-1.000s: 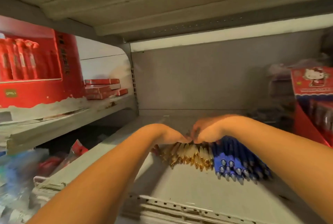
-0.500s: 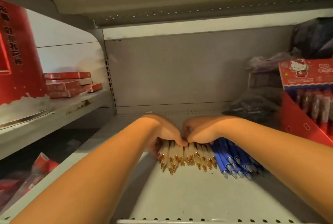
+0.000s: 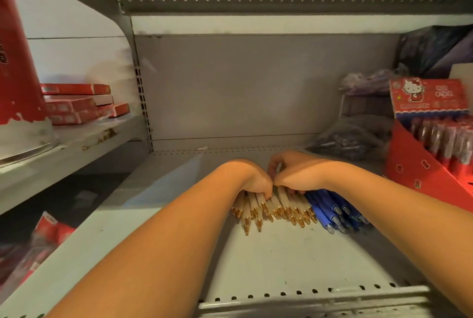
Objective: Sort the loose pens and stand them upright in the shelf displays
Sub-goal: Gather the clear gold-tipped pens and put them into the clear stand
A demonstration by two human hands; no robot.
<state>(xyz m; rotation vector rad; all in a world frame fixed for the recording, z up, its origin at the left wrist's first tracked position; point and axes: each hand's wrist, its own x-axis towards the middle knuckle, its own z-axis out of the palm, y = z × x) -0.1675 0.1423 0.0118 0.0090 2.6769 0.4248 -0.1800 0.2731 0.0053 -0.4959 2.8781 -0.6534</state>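
Several white pens with gold tips [image 3: 275, 211] lie flat in a row on the grey shelf [image 3: 281, 261], tips toward me. Beside them on the right lies a bunch of blue pens [image 3: 332, 211]. My left hand [image 3: 252, 181] rests on the left part of the white pens with its fingers curled down over their barrels. My right hand [image 3: 294, 175] lies on the right part of the same row, fingers bent over the pens, touching my left hand. The pens' far ends are hidden under both hands.
A red cartoon-cat display box [image 3: 432, 133] with upright packed pens stands at the right. Dark plastic bags of pens [image 3: 348, 142] lie behind it. Red flat boxes [image 3: 79, 103] are stacked on the left shelf. A perforated rail [image 3: 307, 294] runs along the shelf's front edge.
The view has swung right and closer to the shelf. Both hands stay together on the white pens, and the row looks a little more gathered.
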